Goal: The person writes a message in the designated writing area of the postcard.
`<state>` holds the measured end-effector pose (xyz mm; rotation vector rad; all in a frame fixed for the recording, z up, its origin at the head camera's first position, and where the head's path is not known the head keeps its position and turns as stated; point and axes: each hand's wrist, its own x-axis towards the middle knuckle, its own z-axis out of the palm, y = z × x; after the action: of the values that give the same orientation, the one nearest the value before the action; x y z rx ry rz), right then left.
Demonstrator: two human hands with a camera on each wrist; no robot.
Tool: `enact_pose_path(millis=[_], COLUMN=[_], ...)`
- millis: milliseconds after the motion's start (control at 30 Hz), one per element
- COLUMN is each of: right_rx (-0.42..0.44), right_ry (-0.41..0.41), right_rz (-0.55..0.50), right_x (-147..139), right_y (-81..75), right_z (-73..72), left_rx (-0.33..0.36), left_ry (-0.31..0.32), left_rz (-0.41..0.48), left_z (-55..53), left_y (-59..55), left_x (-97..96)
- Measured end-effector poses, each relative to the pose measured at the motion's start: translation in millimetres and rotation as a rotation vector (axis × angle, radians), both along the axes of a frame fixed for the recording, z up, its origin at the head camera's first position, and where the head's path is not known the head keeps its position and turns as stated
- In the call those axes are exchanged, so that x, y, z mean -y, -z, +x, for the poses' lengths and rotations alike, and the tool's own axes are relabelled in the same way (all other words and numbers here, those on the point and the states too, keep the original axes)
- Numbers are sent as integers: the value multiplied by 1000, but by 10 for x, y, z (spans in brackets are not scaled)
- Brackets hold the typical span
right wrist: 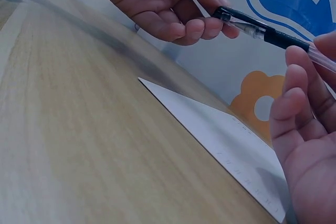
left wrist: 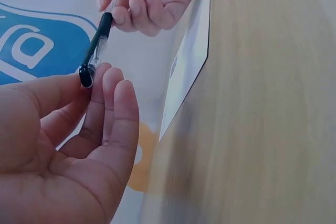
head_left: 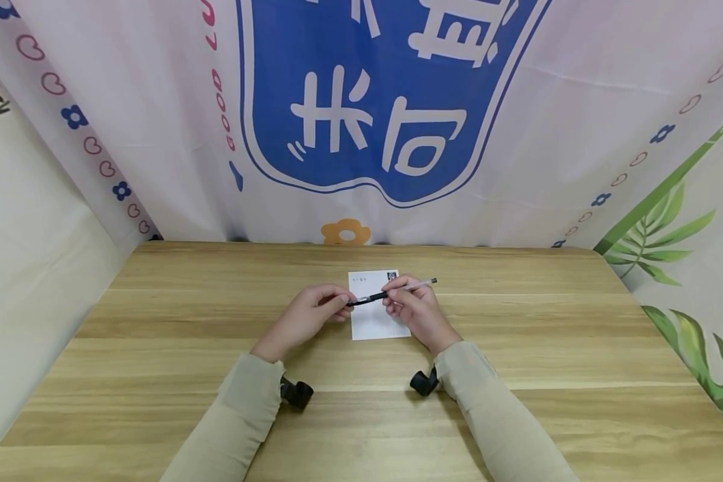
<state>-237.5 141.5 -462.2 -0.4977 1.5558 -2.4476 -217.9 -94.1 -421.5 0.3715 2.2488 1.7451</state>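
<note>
A gel pen [head_left: 378,296] with a clear barrel, black grip and black-clipped cap is held between both hands, above a white card. My left hand [head_left: 311,314] pinches the cap end [right wrist: 224,13] between thumb and fingers. My right hand [head_left: 418,313] grips the barrel near the black grip [right wrist: 286,40]; the barrel's far end sticks out past it to the right. The white card [head_left: 373,325] lies flat on the table below, with small print at its upper left and a small dark picture [head_left: 391,276] at its upper right. My right hand partly covers the card in the head view.
The wood-grain table [head_left: 156,348] spreads out around the card. Behind its far edge hangs a pale cloth [head_left: 187,167] with a blue emblem and an orange flower. Black wrist cameras sit by the left sleeve [head_left: 241,402] and right sleeve [head_left: 488,402].
</note>
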Motion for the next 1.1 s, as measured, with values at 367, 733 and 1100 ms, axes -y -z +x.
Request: enact_pose_path(millis=[367,733,1100], right_rx=[6,9,31], right_ry=[11,8,-34], right_rz=[-7,-33,-60], right_x=[-2,-2,-18], right_y=[-12,-21,-48], right_z=[-4,2,23], left_rx=[81,74,99], left_ry=[-19,-17,-55], left_rz=[51,81,121], left_z=[14,24,29], left_y=[-1,9,-6], left_x=[-16,-16,-23])
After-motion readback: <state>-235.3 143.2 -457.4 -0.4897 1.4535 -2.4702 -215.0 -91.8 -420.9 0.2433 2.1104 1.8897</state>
